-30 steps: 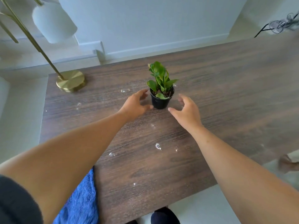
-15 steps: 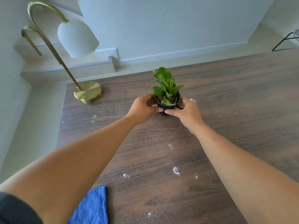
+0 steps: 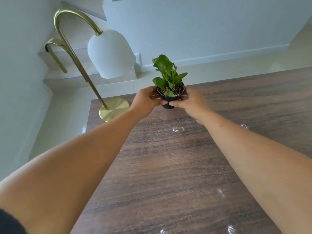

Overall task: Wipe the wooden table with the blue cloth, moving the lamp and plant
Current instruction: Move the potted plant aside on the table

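Note:
A small green plant (image 3: 167, 73) grows in a black pot (image 3: 168, 103) near the far edge of the dark wooden table (image 3: 168, 166). My left hand (image 3: 146, 100) grips the pot's left side and my right hand (image 3: 192, 103) grips its right side, thumbs meeting at the front. Whether the pot touches the table or is lifted just off it cannot be told. A brass lamp with a round base (image 3: 114, 108) and a white shade (image 3: 109, 53) stands at the table's far left corner. The blue cloth is out of view.
Several water droplets (image 3: 178, 129) lie scattered on the table, some near the front at the right. The table's left edge drops to a pale floor (image 3: 59, 119). A white wall and baseboard (image 3: 219, 56) run behind the table.
Both hands closed round the pot and have carried the plant away from me toward the table's far edge, closer to the lamp. The blue cloth has left the view.

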`<state>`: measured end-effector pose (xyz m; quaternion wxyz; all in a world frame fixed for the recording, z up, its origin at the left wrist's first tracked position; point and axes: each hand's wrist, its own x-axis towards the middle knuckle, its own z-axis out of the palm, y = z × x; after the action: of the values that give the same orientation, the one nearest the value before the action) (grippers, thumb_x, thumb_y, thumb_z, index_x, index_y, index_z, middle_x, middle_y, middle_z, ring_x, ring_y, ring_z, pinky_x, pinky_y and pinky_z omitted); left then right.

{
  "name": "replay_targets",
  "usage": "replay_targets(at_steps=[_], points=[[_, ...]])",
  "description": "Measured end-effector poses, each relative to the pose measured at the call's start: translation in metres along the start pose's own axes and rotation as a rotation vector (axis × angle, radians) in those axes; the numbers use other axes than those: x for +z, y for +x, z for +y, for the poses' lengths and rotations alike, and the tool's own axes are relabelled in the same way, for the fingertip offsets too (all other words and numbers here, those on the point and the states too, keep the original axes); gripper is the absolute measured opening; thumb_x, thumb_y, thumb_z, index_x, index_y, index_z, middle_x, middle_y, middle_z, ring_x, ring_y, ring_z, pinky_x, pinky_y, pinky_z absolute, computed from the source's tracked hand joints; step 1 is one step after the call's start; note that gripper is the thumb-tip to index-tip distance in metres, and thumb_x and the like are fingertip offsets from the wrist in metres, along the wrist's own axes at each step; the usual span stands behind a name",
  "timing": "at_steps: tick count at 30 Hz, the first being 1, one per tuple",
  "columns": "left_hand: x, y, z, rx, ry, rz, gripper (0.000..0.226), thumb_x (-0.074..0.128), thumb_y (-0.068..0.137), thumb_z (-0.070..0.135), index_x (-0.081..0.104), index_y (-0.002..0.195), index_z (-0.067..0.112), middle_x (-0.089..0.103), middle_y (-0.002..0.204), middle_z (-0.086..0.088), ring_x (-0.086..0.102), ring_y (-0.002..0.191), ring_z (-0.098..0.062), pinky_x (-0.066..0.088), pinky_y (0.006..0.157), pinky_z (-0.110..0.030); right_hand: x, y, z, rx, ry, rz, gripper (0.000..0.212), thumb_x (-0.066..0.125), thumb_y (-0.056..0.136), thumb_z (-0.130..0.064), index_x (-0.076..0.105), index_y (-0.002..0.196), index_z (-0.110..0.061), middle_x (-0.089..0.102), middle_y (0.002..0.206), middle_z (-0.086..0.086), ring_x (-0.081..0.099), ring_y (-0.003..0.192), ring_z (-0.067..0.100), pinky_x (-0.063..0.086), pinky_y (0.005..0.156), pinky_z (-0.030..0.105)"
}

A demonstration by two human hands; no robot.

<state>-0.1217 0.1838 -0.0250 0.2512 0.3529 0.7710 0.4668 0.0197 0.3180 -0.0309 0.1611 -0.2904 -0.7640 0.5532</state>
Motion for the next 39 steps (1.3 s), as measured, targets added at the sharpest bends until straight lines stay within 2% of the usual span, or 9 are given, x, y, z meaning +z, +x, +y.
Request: replay_targets(at_steps=[3,6,11,13,18,22,29,35,39], points=[[-0.003,0.003,-0.009,0.004,0.018,-0.006,0.046,0.081,0.079,0.006,0.066,0.122,0.013,0.071,0.104,0.013,0.065,0.09,0.014,0.048,0.076,-0.005,0.005,0.006,0.003,0.0,-0.024,-0.014,0.061,0.087,0.075,-0.018,0.061,0.13,-0.017,0.068,0.116,-0.008,0.063,0.104,0.003,0.043,0.083,0.014],[-0.002,0.001,-0.014,-0.004,0.06,-0.016,0.048,0.082,0.08,0.013,0.065,0.125,0.016,0.071,0.108,0.013,0.063,0.091,0.016,0.045,0.074,-0.001,0.009,0.006,0.008,0.002,-0.057,-0.033,0.062,0.087,0.075,-0.021,0.061,0.131,-0.019,0.069,0.123,-0.006,0.063,0.112,0.009,0.045,0.098,0.028],[0.003,-0.007,-0.014,-0.024,0.061,-0.036,0.053,0.079,0.085,0.02,0.06,0.134,0.016,0.07,0.118,0.011,0.062,0.104,0.009,0.044,0.079,-0.004,0.009,0.0,0.013,0.02,-0.119,-0.03,0.055,0.085,0.077,-0.026,0.063,0.127,-0.021,0.07,0.122,-0.005,0.065,0.111,0.01,0.047,0.104,0.039],[0.003,-0.014,-0.01,-0.045,0.087,-0.032,0.062,0.078,0.085,0.029,0.054,0.141,0.017,0.065,0.129,0.009,0.061,0.114,0.0,0.042,0.086,-0.007,0.005,-0.008,0.011,0.042,-0.152,-0.021,0.065,0.085,0.077,-0.031,0.057,0.135,-0.02,0.066,0.13,-0.002,0.063,0.116,0.012,0.047,0.106,0.042],[-0.004,-0.048,-0.015,-0.113,0.168,-0.017,0.077,0.075,0.087,0.038,0.04,0.151,0.013,0.054,0.145,-0.001,0.052,0.131,-0.014,0.039,0.104,-0.024,-0.001,-0.063,0.005,0.066,-0.238,0.033,0.075,0.077,0.086,-0.02,0.039,0.151,-0.012,0.053,0.146,0.005,0.055,0.128,0.016,0.042,0.103,0.028],[-0.002,-0.097,-0.018,-0.1,0.221,0.02,0.061,0.069,0.091,0.041,0.051,0.144,0.016,0.059,0.138,0.002,0.056,0.124,-0.015,0.044,0.107,-0.033,0.01,-0.124,0.005,0.06,-0.304,0.041,0.059,0.07,0.091,-0.013,0.048,0.146,-0.015,0.059,0.14,0.001,0.057,0.123,0.011,0.04,0.096,0.019],[-0.024,-0.211,-0.032,0.025,0.505,-0.073,0.034,0.064,0.095,0.037,0.068,0.122,0.017,0.067,0.119,0.003,0.061,0.109,-0.016,0.044,0.096,-0.029,0.061,-0.229,0.016,-0.027,-0.455,-0.089,0.038,0.075,0.085,-0.013,0.068,0.123,-0.014,0.066,0.104,-0.007,0.055,0.078,0.0,0.036,0.069,-0.001],[-0.056,-0.294,-0.06,0.031,0.553,-0.025,0.023,0.064,0.095,0.038,0.073,0.102,0.019,0.067,0.096,0.003,0.059,0.085,-0.015,0.049,0.08,-0.033,0.099,-0.28,0.016,-0.1,-0.446,-0.105,0.022,0.074,0.086,-0.016,0.072,0.108,-0.015,0.059,0.098,-0.007,0.052,0.074,0.001,0.038,0.071,0.009],[-0.064,-0.337,-0.068,0.034,0.602,-0.089,0.029,0.062,0.094,0.044,0.072,0.095,0.017,0.059,0.084,0.01,0.053,0.074,-0.002,0.04,0.065,-0.019,0.108,-0.303,0.01,-0.083,-0.43,-0.174,0.015,0.071,0.09,-0.024,0.071,0.103,-0.017,0.057,0.095,-0.006,0.053,0.077,0.0,0.037,0.07,0.009]])
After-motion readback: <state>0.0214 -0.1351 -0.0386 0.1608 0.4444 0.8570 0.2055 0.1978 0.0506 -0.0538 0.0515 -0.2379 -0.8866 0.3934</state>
